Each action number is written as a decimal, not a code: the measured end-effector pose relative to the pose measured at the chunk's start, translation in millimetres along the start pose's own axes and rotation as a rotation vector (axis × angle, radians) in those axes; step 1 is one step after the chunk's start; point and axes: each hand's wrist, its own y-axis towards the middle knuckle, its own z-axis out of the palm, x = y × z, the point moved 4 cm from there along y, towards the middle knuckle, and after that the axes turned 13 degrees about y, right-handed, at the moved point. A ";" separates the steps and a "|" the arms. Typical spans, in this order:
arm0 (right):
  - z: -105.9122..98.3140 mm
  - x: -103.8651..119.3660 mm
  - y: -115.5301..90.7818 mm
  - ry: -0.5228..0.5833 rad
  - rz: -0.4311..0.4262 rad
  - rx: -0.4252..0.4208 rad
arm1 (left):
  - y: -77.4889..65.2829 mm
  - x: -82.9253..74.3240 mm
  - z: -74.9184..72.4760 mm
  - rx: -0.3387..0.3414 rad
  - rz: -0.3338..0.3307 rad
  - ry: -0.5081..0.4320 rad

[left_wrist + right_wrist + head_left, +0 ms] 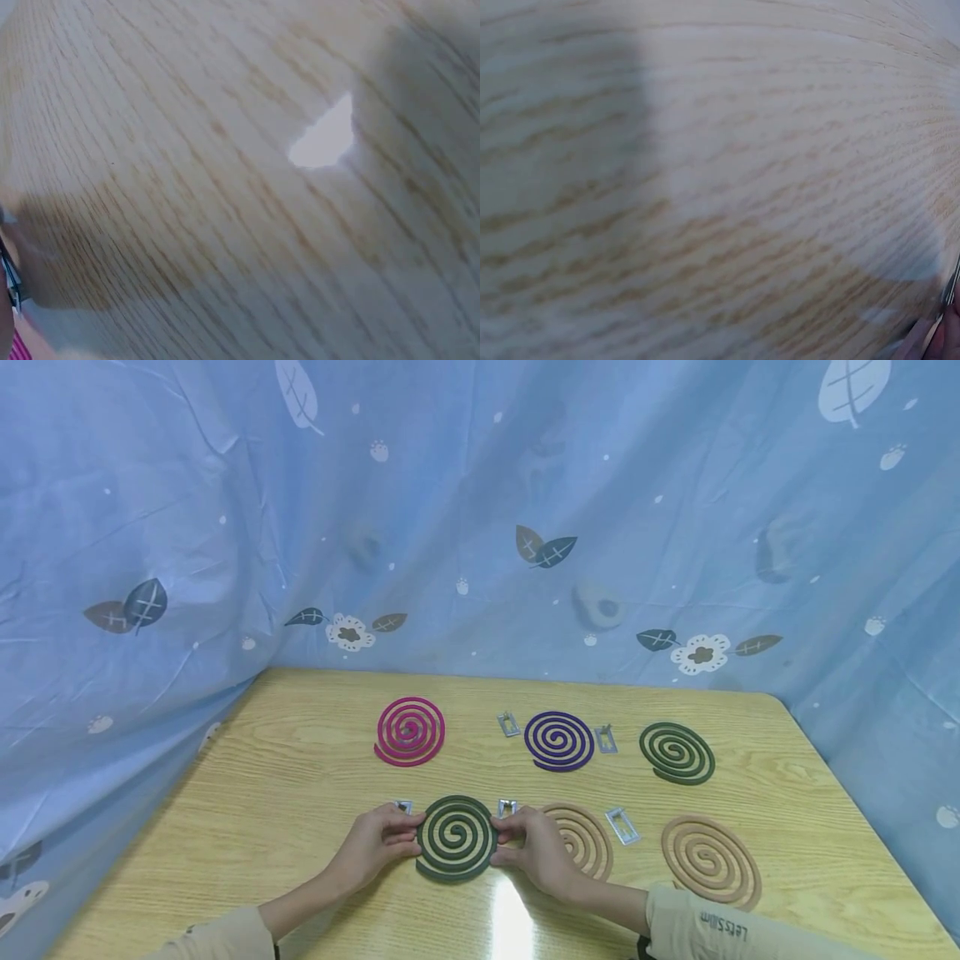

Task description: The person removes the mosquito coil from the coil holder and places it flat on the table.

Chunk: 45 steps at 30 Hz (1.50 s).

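Note:
Both hands hold a dark green mosquito coil point(456, 835) flat, low over the front middle of the table. My left hand point(378, 839) pinches its left edge between thumb and fingers. On the opposite edge, my right hand point(542, 852) grips it the same way. Just behind the left fingers lies a small metal coil stand point(405, 807), partly covered by them. Another metal stand point(507, 807) shows behind the right fingertips. The right hand and wrist overlap a tan coil point(607, 852) in the head view. Both wrist views show mostly wooden tabletop, with fingers only at the corners.
Along the back lie a pink coil point(410, 728), a purple coil point(557, 739) and a second green coil point(675, 750). Metal stands point(509, 724) flank the purple one. At the right are another tan coil point(707, 860) and a stand point(622, 825). Blue curtain point(465, 510) surrounds the table.

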 end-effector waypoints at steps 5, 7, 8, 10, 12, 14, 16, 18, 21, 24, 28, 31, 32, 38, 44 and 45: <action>0.7 1.2 1.1 -0.020 -0.005 0.013 | -1.6 -0.7 -1.0 -0.009 -0.005 -0.019; 0.9 1.6 1.9 -0.032 -0.012 0.018 | -2.0 -1.1 -1.3 -0.013 -0.009 -0.017; 1.0 1.7 2.5 -0.036 -0.017 0.018 | -2.2 -1.2 -1.5 -0.016 -0.010 -0.013; 1.5 1.5 3.4 -0.047 -0.026 0.018 | -2.8 -1.4 -1.8 -0.025 -0.013 0.010; 2.1 1.6 4.0 -0.057 -0.032 0.017 | -3.3 -1.4 -2.0 -0.035 -0.017 0.039; 2.8 0.8 4.3 -0.068 -0.033 0.013 | -4.0 -1.3 -2.1 -0.042 -0.022 0.065; 3.2 0.4 4.1 -0.073 -0.029 0.011 | -4.5 -1.2 -2.0 -0.047 -0.027 0.083; 3.6 0.0 3.3 -0.073 -0.025 0.013 | -5.0 -1.1 -1.7 -0.050 -0.029 0.088; 3.3 -0.5 1.8 -0.074 -0.030 0.018 | -5.5 -0.8 -0.8 -0.047 -0.021 0.080; 2.3 -1.1 0.0 -0.065 -0.029 0.023 | -5.9 -0.8 0.2 -0.043 -0.004 0.075; 0.0 -2.0 -2.2 -0.036 0.000 0.017 | -7.6 -0.7 0.6 -0.053 0.013 0.073; -2.0 -1.6 -3.8 0.023 0.041 -0.004 | -10.9 -1.6 -1.8 -0.088 0.037 0.072; -2.7 -1.0 -4.3 0.048 0.055 -0.013 | -12.0 -2.2 -3.3 -0.105 0.047 0.069; -8.1 10.9 -0.6 0.169 0.067 -0.052 | -12.9 -10.3 -19.6 -0.207 0.105 0.041; -13.6 23.4 16.6 0.229 0.020 -0.030 | -2.5 -8.9 -39.5 -0.276 0.044 0.032; -13.6 24.3 20.5 0.242 0.018 -0.018 | -0.2 -7.7 -42.1 -0.286 0.039 0.035</action>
